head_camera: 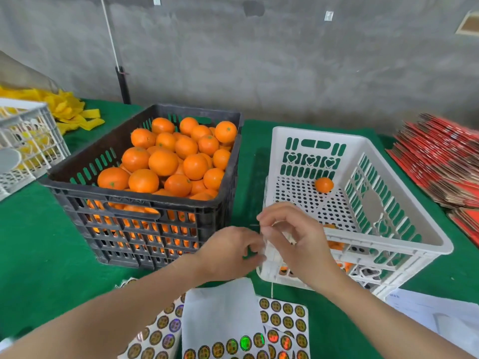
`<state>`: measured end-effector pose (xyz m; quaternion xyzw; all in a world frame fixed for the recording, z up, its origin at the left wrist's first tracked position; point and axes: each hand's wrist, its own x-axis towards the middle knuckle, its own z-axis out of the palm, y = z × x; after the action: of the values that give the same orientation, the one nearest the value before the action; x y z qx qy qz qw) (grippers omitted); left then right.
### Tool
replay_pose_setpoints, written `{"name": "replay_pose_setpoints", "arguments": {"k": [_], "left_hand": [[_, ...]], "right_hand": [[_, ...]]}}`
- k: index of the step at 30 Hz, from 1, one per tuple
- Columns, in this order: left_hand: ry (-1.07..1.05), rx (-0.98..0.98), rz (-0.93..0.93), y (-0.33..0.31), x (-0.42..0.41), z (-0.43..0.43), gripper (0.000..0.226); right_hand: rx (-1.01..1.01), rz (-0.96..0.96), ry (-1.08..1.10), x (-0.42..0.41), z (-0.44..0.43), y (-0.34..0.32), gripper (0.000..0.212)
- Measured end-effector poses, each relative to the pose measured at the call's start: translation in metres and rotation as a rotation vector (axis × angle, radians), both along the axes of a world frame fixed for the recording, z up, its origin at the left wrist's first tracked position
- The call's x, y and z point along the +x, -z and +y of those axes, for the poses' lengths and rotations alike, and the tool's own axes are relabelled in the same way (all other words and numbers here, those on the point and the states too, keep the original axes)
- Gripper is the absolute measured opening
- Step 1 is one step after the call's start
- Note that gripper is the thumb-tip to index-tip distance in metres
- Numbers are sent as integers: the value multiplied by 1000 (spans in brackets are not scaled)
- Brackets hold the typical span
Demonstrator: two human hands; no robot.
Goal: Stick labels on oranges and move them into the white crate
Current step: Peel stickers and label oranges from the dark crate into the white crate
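A black crate (134,203) heaped with oranges (163,161) stands left of centre. To its right is the white crate (404,216), with one orange (324,184) on its holed floor and more orange fruit (334,244) showing through its near wall. My left hand (230,252) and my right hand (293,237) meet in front of the white crate's near left corner. Both pinch a small, blurred white paper strip (265,246) between them. Sheets of round gold labels (285,320) lie on the green cloth below my arms.
A second white basket (28,141) with yellow pieces stands at far left, beside a yellow pile (70,110). Stacked red cartons (440,161) fill the right side. White papers (435,314) lie at the lower right. A grey wall runs behind the table.
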<state>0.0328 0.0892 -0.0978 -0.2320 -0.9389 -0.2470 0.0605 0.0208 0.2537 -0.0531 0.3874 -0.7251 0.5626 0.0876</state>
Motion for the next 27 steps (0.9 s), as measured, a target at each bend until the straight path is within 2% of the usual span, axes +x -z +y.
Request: {"name": "replay_pose_setpoints", "arguments": {"k": [4,6,8,11,13,18,21,24,25,27], "left_hand": [[33,199,271,-54,-1,-25,13],[-55,235,337,-70,-14,-42,14],[-214,228,326,-80,-40,-61,15],[-533,80,95,-87,-89,-98,27],[-611,-82,-94,-87,-117,-119,37],[-502,-439,-381,-69,-161,-129,51],[-491,-510,-393,-59,-174,-137,71],[-471,-412,-363,-60,-176,-147,74],[-477,-320,-358,-61,-174,-150,70],[-490,-13,-362,-68,-164,-153,66]], "right_hand": [[-36,56,20,-24,-24,-31,14],[-15,0,21,-40,-42,-37,20],[20,-79,1,-55,-62,-38,22],[61,-164,-23,-74,-88,-35,32],[83,-207,-31,-81,-98,-30,39],[155,-254,2,-90,-103,-19,39],[184,-266,23,-91,-101,-16,39],[171,-278,35,-91,-100,-12,36],[153,-295,33,-92,-100,-12,34],[82,-361,26,-92,-100,-13,30]]}}
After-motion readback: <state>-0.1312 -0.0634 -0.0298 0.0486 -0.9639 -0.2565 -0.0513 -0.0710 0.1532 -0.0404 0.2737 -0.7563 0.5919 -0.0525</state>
